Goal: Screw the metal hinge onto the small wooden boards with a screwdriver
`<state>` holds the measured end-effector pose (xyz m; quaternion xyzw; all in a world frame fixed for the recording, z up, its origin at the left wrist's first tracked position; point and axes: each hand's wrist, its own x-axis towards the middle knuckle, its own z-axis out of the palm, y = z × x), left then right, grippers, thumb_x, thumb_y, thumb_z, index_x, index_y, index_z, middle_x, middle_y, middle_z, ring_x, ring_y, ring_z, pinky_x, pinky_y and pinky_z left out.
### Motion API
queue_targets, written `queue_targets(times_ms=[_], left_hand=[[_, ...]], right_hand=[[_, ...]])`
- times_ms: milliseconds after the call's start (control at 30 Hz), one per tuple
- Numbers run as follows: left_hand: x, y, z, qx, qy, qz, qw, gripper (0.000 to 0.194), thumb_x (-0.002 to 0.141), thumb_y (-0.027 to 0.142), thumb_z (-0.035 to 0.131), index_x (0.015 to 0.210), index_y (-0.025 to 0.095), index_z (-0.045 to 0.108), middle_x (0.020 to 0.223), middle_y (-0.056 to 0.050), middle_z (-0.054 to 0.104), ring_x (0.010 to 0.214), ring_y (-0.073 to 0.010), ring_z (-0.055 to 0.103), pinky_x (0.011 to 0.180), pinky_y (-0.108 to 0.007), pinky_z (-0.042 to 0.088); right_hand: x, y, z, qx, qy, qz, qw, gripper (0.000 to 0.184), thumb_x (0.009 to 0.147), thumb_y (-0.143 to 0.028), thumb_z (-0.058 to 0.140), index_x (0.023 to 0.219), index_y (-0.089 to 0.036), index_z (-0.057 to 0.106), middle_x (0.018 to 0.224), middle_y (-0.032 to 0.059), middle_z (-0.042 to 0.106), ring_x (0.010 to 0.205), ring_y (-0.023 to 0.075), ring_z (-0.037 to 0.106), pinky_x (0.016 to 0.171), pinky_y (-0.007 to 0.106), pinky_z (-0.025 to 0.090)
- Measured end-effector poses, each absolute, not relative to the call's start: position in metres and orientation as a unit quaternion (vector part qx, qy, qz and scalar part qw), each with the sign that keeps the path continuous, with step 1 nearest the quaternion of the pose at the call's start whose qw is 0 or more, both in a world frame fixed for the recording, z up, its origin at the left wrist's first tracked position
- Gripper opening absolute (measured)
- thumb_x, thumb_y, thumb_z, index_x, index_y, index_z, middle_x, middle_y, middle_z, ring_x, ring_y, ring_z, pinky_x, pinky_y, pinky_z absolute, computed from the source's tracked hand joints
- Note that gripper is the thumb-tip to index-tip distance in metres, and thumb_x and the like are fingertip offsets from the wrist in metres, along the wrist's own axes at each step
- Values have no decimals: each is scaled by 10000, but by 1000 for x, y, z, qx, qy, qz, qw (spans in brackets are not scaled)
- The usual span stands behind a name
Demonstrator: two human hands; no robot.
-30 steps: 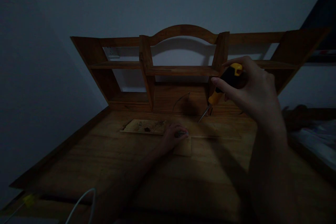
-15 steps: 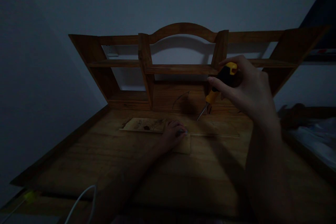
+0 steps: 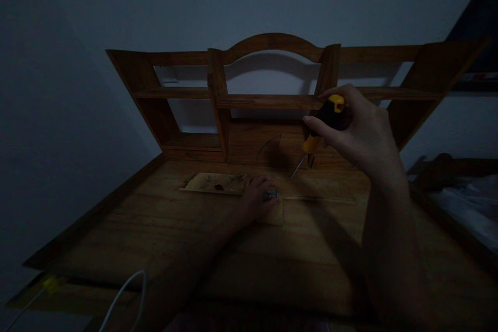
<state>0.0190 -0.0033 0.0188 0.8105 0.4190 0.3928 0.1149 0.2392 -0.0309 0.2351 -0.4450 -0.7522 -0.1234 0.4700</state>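
Observation:
A black-and-yellow screwdriver (image 3: 329,114) is gripped at its handle by my right hand (image 3: 363,127). Its thin shaft slants down to the left, the tip above the boards and apart from the metal piece. My left hand (image 3: 257,197) is closed over the middle of the boards, fingers around a small shiny metal piece (image 3: 271,194), partly hidden and too dark to name exactly. Beneath that hand lies a small light wooden board (image 3: 275,216). A longer, stained wooden board (image 3: 213,183) with a dark mark extends to the left, and another thin board (image 3: 327,190) to the right.
All this lies on a wooden desk (image 3: 155,223) with a shelf unit (image 3: 268,101) at its back. At front left are a white cable (image 3: 124,286) and a yellow item (image 3: 50,284). Whitish plastic-like material (image 3: 462,207) shows beyond the right edge.
My right hand and the screwdriver have moved slightly left. The metal piece shows a little more beside my left hand, which stays in place. The view has shifted slightly.

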Motion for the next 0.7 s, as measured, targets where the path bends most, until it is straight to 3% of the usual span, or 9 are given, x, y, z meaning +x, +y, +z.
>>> queue_targets(times_ms=[100,233,333,433,567,700], left_hand=[[7,-6,35,743,480,434,169,342,876,501,605,1045,207,653,1047,-60,667,950,-200,610,814,-308,464],[-21,-3,50,664,580,373,289,521,916,621,434,792,165,652,682,-39,657,626,-165,620,585,-263,458],[-38,-1,43,627,585,248,451,575,838,695,505,716,150,640,608,-53,654,524,-167,622,513,-264,468],[-42,-1,31,596,561,130,560,575,744,715,615,766,143,667,635,-64,675,486,-158,614,482,-258,470],[-35,-1,26,620,492,87,604,492,719,645,681,724,154,653,623,-28,639,468,-109,547,456,-212,416],[-31,4,30,652,475,77,586,439,727,575,690,601,165,592,510,16,509,400,-64,382,396,-200,265]], right_hand=[[241,-30,235,-443,-772,-109,441,399,827,-511,655,1120,-252,577,938,65,686,824,282,649,701,385,468],[244,-28,234,-446,-806,-70,383,386,787,-535,686,1019,-245,581,832,36,663,737,259,638,626,343,438],[244,-27,234,-451,-818,-51,353,376,778,-543,691,966,-241,568,822,28,662,724,242,634,611,322,428],[243,-26,233,-446,-833,-16,327,372,781,-540,687,948,-240,543,785,12,658,688,214,629,590,299,422],[239,-26,230,-443,-849,16,286,357,780,-494,695,959,-239,519,734,-3,646,644,197,626,550,274,403],[235,-25,226,-437,-859,34,263,345,786,-486,684,944,-247,492,730,-4,645,654,204,624,545,277,392]])
